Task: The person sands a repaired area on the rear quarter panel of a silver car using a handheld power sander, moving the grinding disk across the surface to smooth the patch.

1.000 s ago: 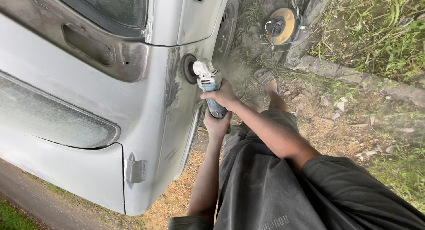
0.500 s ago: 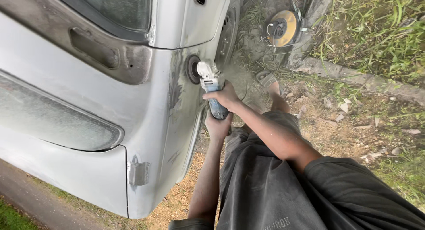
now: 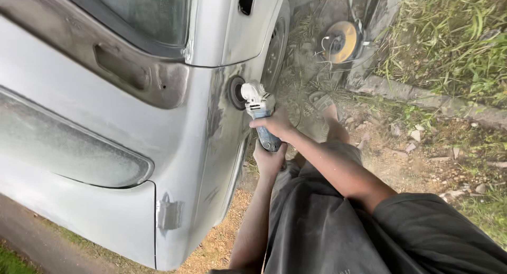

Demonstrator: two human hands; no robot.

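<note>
Bare grey patches on the car body panel (image 3: 211, 121) look sanded just past the grip; both right hand (image 3: 274, 126) and left hand (image 3: 268, 160) are clamped round the angle grinder (image 3: 259, 113), white paint probably left elsewhere.

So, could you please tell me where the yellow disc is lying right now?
In the head view, the yellow disc lies on the ground at upper centre, just beyond the vehicle's rear wheel and left of the grass.

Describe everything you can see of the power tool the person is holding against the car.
The pale grey and blue handheld angle grinder has a light head, a dark round disc and a blue body. Its disc presses flat against the dull, sanded silver car panel beside the wheel. The right hand wraps the body; the left hand closes its grip on the rear end.
</note>
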